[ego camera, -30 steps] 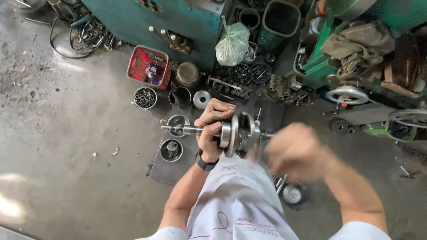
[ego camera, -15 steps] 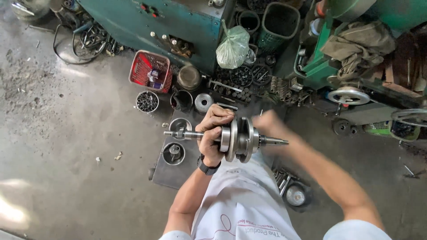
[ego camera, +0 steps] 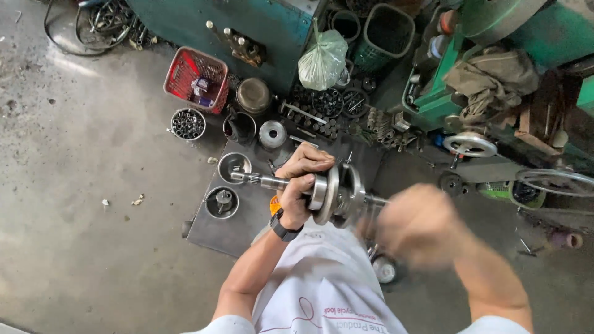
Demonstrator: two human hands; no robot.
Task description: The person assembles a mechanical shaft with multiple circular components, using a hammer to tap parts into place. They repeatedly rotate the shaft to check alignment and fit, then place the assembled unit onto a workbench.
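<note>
My left hand grips a steel crankshaft by its left shaft, holding it level above my lap. Its two round webs sit just right of my fingers, and the splined end points left. A black watch is on that wrist. My right hand is a blur close to the crankshaft's right end, low and to the right of the webs. Whether it holds anything I cannot make out.
A dark metal plate on the concrete floor carries two small steel cups. Behind it stand a red basket, tins of bolts, a green plastic bag and green machinery. A handwheel lies at right.
My right hand has swung from above the crankshaft's right end down and to the right, now blurred with motion. The left hand keeps its grip, and the view has shifted slightly.
</note>
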